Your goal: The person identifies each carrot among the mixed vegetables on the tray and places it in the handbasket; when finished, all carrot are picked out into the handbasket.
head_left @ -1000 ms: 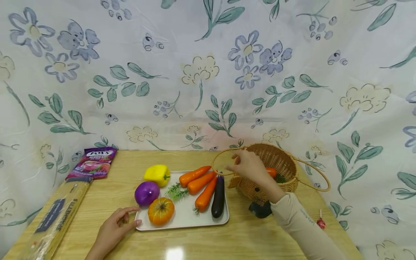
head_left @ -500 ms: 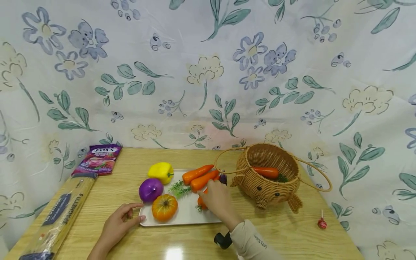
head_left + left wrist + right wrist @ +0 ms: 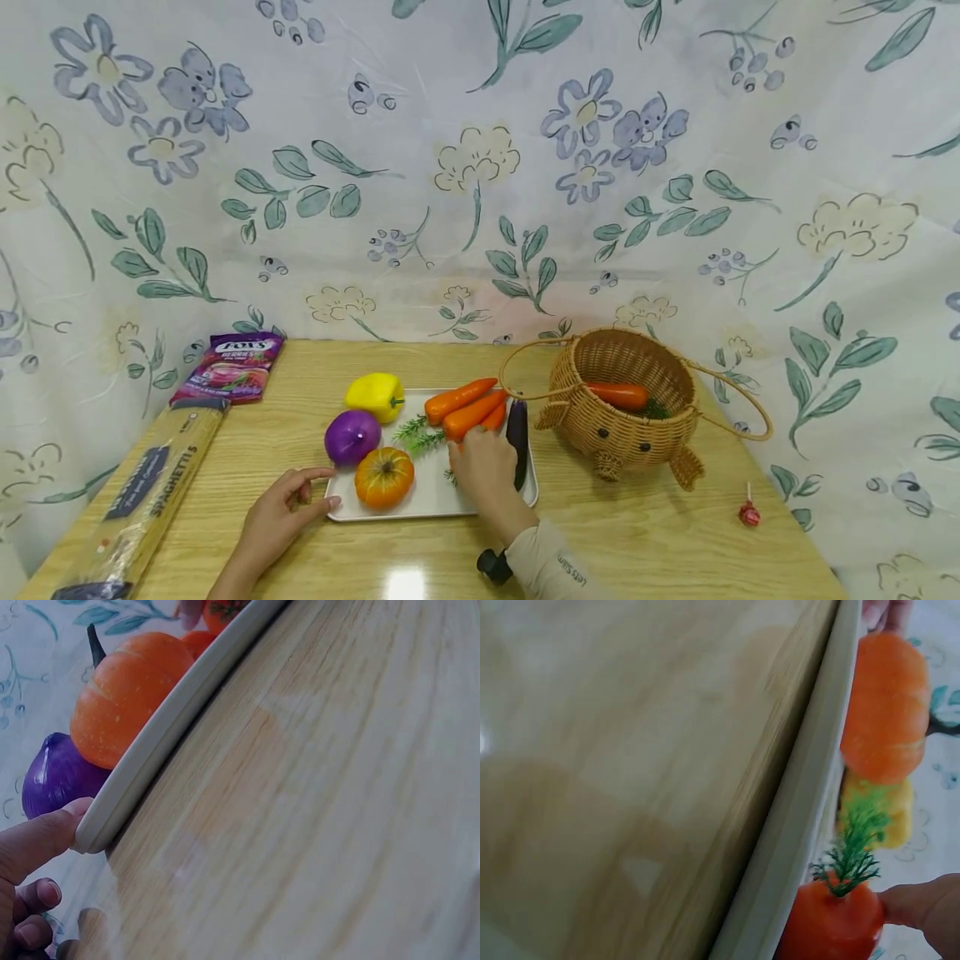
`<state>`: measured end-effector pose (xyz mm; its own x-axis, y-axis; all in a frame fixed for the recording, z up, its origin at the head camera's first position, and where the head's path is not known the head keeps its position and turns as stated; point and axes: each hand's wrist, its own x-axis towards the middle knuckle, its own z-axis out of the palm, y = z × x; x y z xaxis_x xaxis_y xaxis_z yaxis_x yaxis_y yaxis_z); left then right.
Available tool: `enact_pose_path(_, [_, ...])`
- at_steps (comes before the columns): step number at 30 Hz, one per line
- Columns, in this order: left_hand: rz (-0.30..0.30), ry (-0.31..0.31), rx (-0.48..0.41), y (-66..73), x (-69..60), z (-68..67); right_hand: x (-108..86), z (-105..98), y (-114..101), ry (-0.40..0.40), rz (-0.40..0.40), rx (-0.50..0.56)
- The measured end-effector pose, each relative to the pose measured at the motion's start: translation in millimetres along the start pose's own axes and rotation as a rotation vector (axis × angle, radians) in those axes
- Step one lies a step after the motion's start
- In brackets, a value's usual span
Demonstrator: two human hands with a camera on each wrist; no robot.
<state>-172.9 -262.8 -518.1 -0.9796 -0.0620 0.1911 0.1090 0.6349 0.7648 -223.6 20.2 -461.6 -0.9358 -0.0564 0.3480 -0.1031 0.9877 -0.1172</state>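
Observation:
My right hand (image 3: 486,475) is over the right part of a white tray (image 3: 435,507), holding an orange carrot (image 3: 832,926). In the right wrist view the thumb presses its leafy end; the other fingers are hidden. Beside that hand lies a dark eggplant (image 3: 517,433), partly covered. My left hand (image 3: 281,517) touches the tray's front left corner with straight thumb and forefinger. Near it on the tray sit a small pumpkin (image 3: 384,479) and a purple onion-like vegetable (image 3: 352,437). More carrots (image 3: 460,400) and a yellow bell pepper (image 3: 375,396) lie farther back.
A wicker basket (image 3: 630,433) with an animal face and two ring handles stands right of the tray, with a carrot (image 3: 618,395) inside. A lollipop (image 3: 749,513) lies at far right. On the left are a spaghetti pack (image 3: 150,500) and a purple candy bag (image 3: 232,367).
My right hand has come from above the basket's left handle down and left to the tray, and now holds the carrot beside the eggplant. The left hand stays at the tray corner.

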Motion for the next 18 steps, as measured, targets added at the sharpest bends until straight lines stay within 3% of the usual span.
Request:
enact_pose_path(10, [0.002,0.002,0.004,0.4,1.0,0.9,-18.0,-16,-2,-0.092,-0.002,0.031])
enact_pose_path(18, [0.008,0.0,0.004,0.6,-1.2,0.7,-23.9,-16,-2,-0.132,0.064,0.097])
